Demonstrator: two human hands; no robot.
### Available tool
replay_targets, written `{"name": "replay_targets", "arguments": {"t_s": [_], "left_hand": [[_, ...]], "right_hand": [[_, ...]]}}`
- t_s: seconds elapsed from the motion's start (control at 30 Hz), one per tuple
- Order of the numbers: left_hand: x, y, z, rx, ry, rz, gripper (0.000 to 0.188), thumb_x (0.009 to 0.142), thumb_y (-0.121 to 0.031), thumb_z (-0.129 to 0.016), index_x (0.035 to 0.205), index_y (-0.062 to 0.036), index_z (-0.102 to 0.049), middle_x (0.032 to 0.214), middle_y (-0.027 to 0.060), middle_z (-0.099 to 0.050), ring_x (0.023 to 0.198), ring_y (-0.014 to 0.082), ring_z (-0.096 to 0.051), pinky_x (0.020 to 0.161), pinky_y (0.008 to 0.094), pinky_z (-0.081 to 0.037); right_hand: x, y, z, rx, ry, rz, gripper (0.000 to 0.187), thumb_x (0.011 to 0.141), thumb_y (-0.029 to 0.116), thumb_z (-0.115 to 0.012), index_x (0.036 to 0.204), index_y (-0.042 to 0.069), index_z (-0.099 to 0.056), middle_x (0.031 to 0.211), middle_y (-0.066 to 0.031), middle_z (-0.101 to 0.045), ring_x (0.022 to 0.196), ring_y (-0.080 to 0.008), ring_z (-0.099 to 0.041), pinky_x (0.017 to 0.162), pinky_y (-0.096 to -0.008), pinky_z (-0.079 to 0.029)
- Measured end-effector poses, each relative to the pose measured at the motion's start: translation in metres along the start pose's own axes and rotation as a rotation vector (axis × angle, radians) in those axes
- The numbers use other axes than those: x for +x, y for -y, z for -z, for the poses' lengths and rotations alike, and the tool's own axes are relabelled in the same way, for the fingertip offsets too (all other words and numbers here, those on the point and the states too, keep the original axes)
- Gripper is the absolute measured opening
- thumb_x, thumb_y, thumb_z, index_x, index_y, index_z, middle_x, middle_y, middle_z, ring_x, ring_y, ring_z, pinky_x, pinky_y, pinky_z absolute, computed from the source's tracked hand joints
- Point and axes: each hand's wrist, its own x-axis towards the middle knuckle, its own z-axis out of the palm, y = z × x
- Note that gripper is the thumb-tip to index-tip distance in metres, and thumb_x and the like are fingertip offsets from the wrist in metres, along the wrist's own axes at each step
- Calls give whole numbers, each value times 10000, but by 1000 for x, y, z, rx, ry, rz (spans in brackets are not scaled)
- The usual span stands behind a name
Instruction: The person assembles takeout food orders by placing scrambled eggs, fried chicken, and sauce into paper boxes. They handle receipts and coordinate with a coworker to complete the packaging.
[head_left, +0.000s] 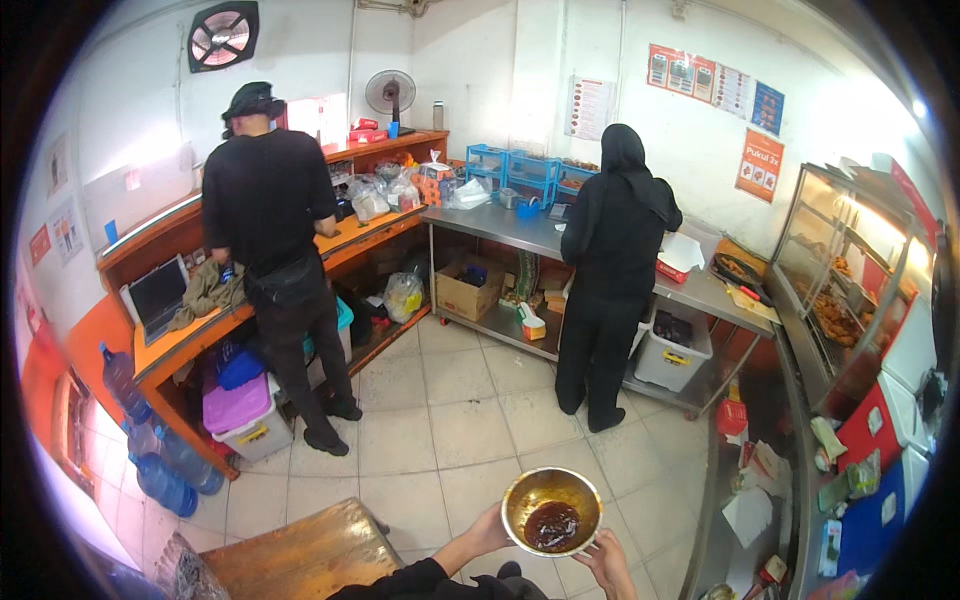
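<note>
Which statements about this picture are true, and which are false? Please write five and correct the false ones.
1. The left hand and right hand hold a round, shiny metal bowl. True.
2. The bowl is empty. False: it contains dark reddish-brown sauce.
3. An open laptop with black screen stands on the orange-topped wooden counter. True.
4. Both co-workers wear white. False: the left co-worker and right co-worker wear black.
5. A purple plastic lid covers a red bin. False: the plastic bin is whitish.

A fried-food shop's kitchen, this: lit glass cabinet (pixel 797 325) of fried pieces (pixel 835 318) beside me, steel tabletop (pixel 500 228), bowl (pixel 520 490) of dark sauce (pixel 551 525).
</note>
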Motion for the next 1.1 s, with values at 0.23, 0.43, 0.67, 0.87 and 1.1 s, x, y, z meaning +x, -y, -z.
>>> {"name": "replay_targets", "arguments": {"t_s": [0.23,0.43,0.67,0.87,1.1], "left_hand": [[69,-149,27,-80,-100,-260,562,827,-454,-370,1268,-107,-364,1310,103,-364,1196,283,-344,981,511,-249],[153,-276,85,14,-360,-320,523,842,-503,-327,1231,-162,-401,1257,77,-418,1113,255,-421,885,483,-349],[321,-438,99,25,-242,-200,479,841,-494,-358,1184,-172,-443,1196,50,-466,1049,225,-464,838,444,-391],[461,-571,81,-38,-206,-184,426,863,-413,-367,1160,-122,-459,1173,76,-489,1052,246,-473,856,445,-402],[570,-731,96,-2,-286,-245,406,885,-325,-318,1175,-70,-444,1168,117,-499,1069,268,-479,886,458,-396]], "right_hand": [[218,67,-96,-79,338,-204,37,867,114,-425,889,90,-445,962,-83,-520,911,-283,-533,859,-511,-418],[405,91,-165,-129,455,-362,42,864,113,-443,881,75,-450,957,-90,-515,912,-270,-544,875,-450,-426],[584,164,-204,-35,295,-263,26,847,81,-438,856,65,-457,914,-88,-518,880,-268,-553,866,-431,-432],[723,218,-236,-55,116,-77,62,862,124,-409,898,78,-431,930,-78,-516,892,-240,-541,827,-387,-443],[897,269,-306,-13,87,-98,55,852,139,-435,884,101,-461,887,-55,-536,843,-193,-536,759,-326,-457]]}}
